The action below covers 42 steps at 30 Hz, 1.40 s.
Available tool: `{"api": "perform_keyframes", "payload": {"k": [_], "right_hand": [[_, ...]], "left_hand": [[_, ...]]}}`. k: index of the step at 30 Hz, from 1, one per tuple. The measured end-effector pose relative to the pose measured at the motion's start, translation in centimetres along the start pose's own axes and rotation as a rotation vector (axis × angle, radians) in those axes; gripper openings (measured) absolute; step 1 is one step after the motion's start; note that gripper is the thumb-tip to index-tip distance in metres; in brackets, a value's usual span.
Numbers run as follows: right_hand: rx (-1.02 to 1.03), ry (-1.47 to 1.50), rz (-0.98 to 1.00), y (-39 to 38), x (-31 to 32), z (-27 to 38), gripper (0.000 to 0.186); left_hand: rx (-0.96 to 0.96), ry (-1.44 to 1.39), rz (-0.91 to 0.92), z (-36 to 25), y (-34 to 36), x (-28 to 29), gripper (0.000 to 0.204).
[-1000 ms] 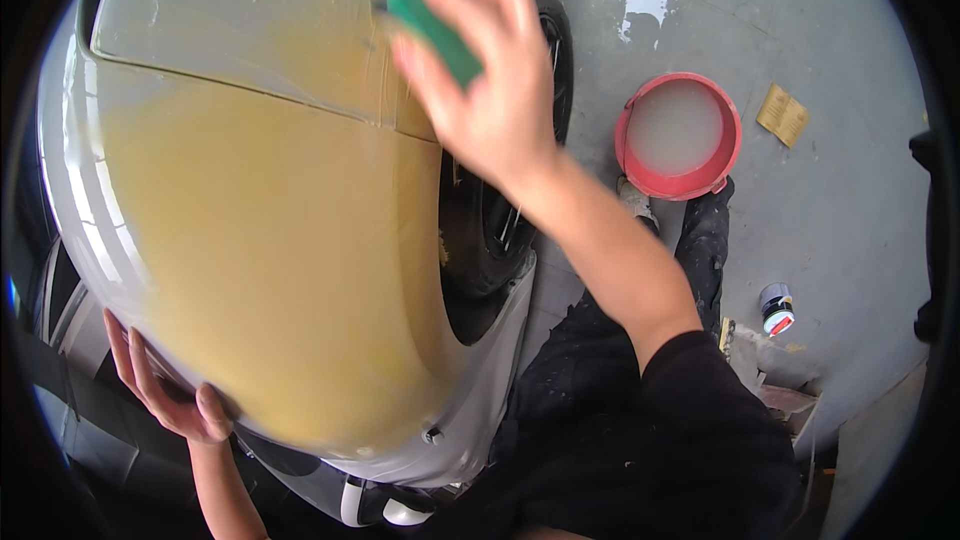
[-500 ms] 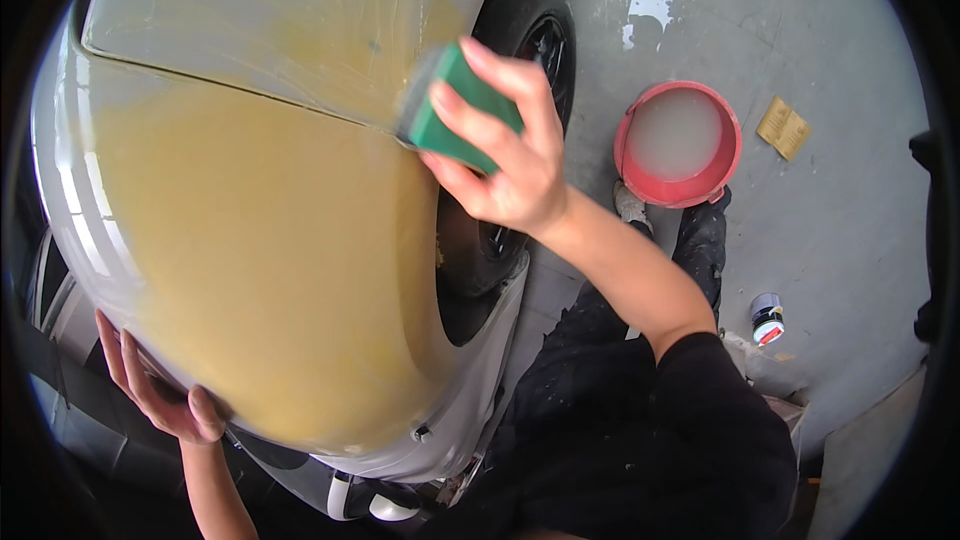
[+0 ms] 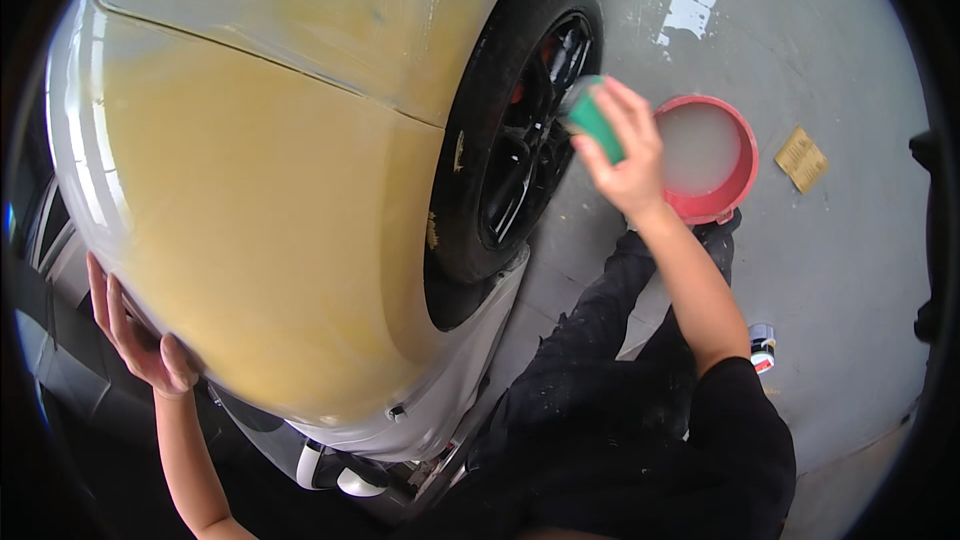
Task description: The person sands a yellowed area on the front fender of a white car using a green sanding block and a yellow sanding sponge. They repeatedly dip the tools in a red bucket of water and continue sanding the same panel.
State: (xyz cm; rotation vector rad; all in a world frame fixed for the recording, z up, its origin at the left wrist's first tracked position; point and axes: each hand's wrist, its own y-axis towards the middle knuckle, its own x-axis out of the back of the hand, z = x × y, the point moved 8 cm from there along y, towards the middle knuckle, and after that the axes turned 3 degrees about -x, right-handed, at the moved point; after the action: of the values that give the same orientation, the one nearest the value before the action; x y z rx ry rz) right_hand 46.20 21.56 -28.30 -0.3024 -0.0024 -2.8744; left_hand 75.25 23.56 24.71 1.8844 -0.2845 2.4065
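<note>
My right hand (image 3: 632, 155) grips a green sanding block (image 3: 596, 120) with a dark grey face, slightly blurred by motion. It is off the bodywork, in the air between the black wheel (image 3: 530, 120) and the red bucket (image 3: 748, 165). The car's fender (image 3: 270, 220) shows a wide yellowish patch over pale grey paint, and a seam parts it from the panel beyond. At the lower left, my left hand (image 3: 140, 335) rests against the fender's edge, fingers stretched out and holding nothing. Its palm is partly hidden.
Cloudy liquid fills part of the bucket, which stands on the grey floor by my feet. A tan paper sheet (image 3: 802, 159) lies to its right. Farther down stands a small can (image 3: 762, 348). The car's side mirror (image 3: 345, 475) is at the bottom.
My right hand has lifted the sanding block off the panel and moved it right, toward the bucket. My left hand stays at the fender edge while the view has shifted a little.
</note>
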Motion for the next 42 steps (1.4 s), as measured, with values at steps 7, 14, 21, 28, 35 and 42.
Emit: {"api": "perform_keyframes", "payload": {"k": [7, 14, 21, 28, 35, 42], "right_hand": [[-0.987, 0.351, 0.206, -9.2, 2.5, -19.5, 0.069], [-1.222, 0.210, 0.286, -17.2, 1.7, -35.7, 0.044], [-1.151, 0.296, 0.353, -16.2, 1.8, -41.9, 0.062], [-0.893, -0.873, 0.443, -14.7, 5.5, -43.3, 0.041], [-0.279, -0.889, 0.093, -12.2, 5.3, -34.7, 0.026], [-0.468, -0.681, 0.551, -16.7, -3.5, -42.0, 0.016]], "left_hand": [[-0.027, 0.059, 0.030, -0.1, 0.0, 0.1, 0.078], [-0.003, 0.033, 0.002, 0.0, -0.2, -0.2, 0.079], [-0.048, 0.034, 0.008, -0.3, 0.0, 0.1, 0.078], [-0.036, 0.046, -0.001, -0.4, 0.0, 0.2, 0.077], [-0.051, 0.051, 0.013, -0.5, 0.1, -0.1, 0.076], [-0.052, 0.022, -0.007, -0.2, -0.1, -0.1, 0.074]]}}
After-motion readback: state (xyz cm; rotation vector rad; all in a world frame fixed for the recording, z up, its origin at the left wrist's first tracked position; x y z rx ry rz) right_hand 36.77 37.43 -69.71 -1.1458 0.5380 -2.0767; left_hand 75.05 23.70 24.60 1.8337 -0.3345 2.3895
